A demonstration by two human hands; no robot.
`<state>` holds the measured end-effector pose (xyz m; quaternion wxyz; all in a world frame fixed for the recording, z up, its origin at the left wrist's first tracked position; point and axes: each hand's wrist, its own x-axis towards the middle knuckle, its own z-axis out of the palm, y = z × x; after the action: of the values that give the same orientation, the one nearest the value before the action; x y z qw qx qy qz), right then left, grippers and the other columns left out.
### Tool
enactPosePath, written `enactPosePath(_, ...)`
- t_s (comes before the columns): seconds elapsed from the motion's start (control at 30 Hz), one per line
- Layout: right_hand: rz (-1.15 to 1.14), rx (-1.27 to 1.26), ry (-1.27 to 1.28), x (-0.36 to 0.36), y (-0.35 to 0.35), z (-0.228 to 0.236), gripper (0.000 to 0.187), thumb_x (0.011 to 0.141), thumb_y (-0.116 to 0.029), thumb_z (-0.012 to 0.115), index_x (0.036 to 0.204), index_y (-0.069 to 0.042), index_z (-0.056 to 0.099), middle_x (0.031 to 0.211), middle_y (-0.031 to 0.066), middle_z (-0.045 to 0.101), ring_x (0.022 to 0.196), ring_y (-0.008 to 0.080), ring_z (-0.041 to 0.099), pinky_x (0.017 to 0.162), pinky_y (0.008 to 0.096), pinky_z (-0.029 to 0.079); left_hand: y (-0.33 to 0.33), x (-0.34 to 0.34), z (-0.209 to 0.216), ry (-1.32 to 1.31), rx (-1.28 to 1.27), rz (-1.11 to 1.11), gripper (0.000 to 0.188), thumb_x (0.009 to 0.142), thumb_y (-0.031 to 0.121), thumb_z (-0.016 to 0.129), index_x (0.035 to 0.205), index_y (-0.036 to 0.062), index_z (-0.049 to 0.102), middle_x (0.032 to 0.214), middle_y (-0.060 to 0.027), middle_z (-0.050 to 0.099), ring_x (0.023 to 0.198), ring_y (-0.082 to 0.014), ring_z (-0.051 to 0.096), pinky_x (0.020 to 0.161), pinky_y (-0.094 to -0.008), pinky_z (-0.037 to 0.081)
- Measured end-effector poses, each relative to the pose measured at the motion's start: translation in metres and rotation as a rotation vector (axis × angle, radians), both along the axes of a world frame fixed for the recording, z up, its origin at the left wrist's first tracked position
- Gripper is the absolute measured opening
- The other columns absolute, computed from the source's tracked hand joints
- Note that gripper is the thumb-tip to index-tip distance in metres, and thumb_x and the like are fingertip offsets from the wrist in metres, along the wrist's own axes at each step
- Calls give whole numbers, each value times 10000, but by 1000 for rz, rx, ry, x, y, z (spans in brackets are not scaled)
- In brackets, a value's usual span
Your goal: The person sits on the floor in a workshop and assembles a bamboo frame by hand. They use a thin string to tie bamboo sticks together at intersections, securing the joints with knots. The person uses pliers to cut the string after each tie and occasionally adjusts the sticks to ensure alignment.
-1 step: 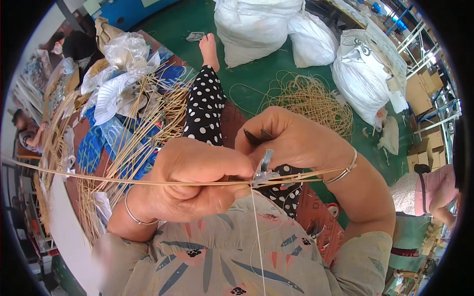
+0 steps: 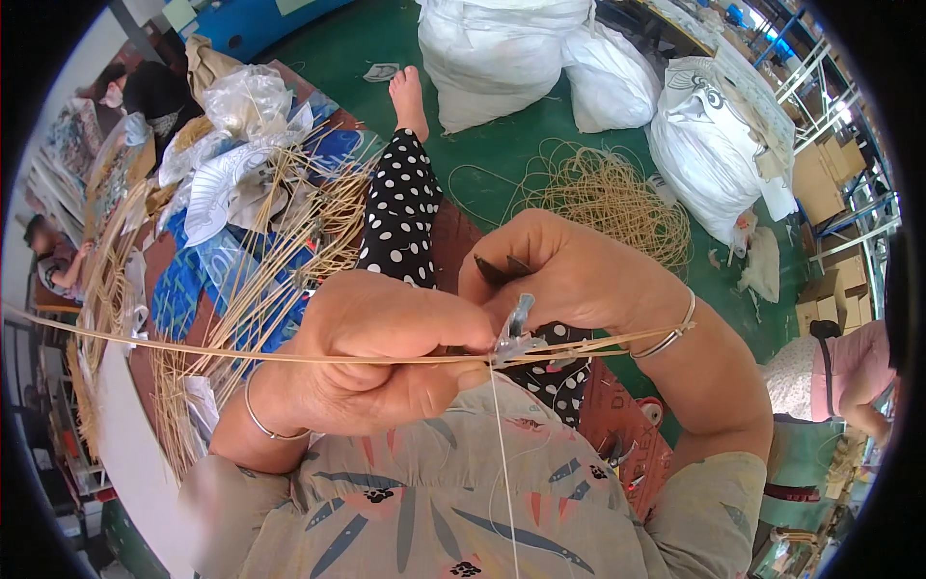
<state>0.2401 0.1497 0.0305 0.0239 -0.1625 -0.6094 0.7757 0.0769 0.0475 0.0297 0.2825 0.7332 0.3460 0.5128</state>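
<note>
- Head view: the left hand (image 2: 386, 323) pinches a thin bamboo strip (image 2: 338, 360) between thumb and forefinger; the strip runs across the knuckles toward the left edge.
- The right hand (image 2: 579, 265) is curled closed around a dark pointed tool (image 2: 500, 271), whose tips poke out between the fingers.
- Just beyond the left fingertips, a clear plastic piece (image 2: 517, 323) sits at the strip, close to the right fingertips; whether these press on it, I cannot tell.
- White thread (image 2: 502, 444) hangs from that spot, in front of the flowered shirt (image 2: 386, 502); other strip ends reach the right wrist.
- Below, a red-brown board (image 2: 627, 425) carries dark printed letters, partly covered; a blue sheet (image 2: 183, 275) has paler print, too bent to read.
- Farther off lie loose sticks (image 2: 338, 203), a tangled cane coil (image 2: 608, 198) and white sacks (image 2: 492, 68).
- Co-workers sit at far left (image 2: 60, 256).
</note>
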Motion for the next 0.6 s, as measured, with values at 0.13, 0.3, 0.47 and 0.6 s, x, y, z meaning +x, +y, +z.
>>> enactPosePath(0.13, -177, 376, -65, 6, 10, 6, 82, 725, -85, 587, 747, -6, 596, 642, 16, 575, 542, 68, 508, 500, 199, 392, 0, -5, 1, 40, 10, -51, 112, 678, 93, 663, 751, 28, 607, 641, -56, 595, 503, -179, 562, 470, -245, 413)
enactPosePath(0.3, -1017, 462, 405, 49, 17, 28, 132, 757, -109, 561, 819, 8, 566, 668, 71, 591, 552, 82, 514, 462, 168, 333, -3, -17, 9, 21, 153, 88, 116, 760, 102, 621, 777, -9, 592, 646, -74, 573, 490, -192, 551, 446, -251, 415)
enactPosePath(0.47, 167, 389, 800, 53, -19, 36, 164, 780, -169, 591, 745, -20, 532, 703, 78, 562, 632, 217, 577, 482, 320, 429, -2, -19, 9, 78, 162, 176, 134, 776, 129, 605, 761, -3, 592, 644, -69, 571, 502, -194, 552, 453, -264, 418)
enactPosePath(0.6, 455, 355, 925, 48, -55, 30, 233, 822, -318, 549, 797, -88, 572, 677, 14, 558, 607, 195, 563, 480, 290, 419, -12, -23, -5, -111, 192, 436, 95, 723, 102, 603, 751, 17, 569, 650, -72, 562, 535, -179, 528, 485, -281, 409)
